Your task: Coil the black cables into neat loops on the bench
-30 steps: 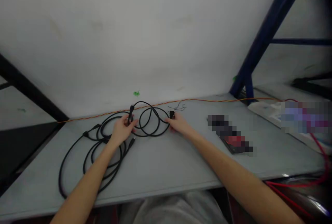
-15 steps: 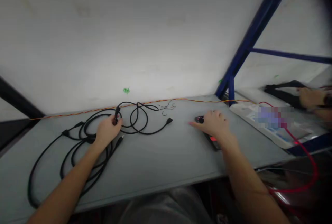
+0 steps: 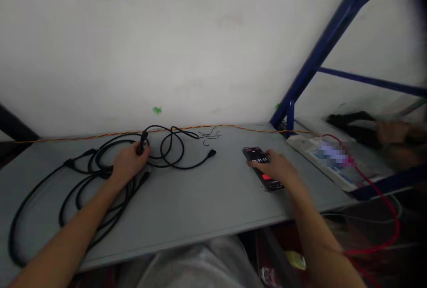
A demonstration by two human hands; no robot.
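Here we are at the grey table [image 3: 187, 199], and our left hand [image 3: 128, 161] is curled shut around the black cable [image 3: 161, 148], gripping it right by a molded connector [image 3: 143, 137], with the loops sprawling over the table's left half. Our right hand [image 3: 273, 168], loosely open, rests on a smartphone [image 3: 258, 159] at the table's right side, timer digits lit. A twisted orange wire [image 3: 100, 136] runs along the table's back edge, and past its right end sits another person's blurred hand [image 3: 392, 132].

The black cable [image 3: 167, 150] lies in loose, overlapping loops, its plug held in my left hand [image 3: 129, 161]. The black smartphone [image 3: 262, 168] lies flat, screen lit, beneath my right hand [image 3: 278, 168].
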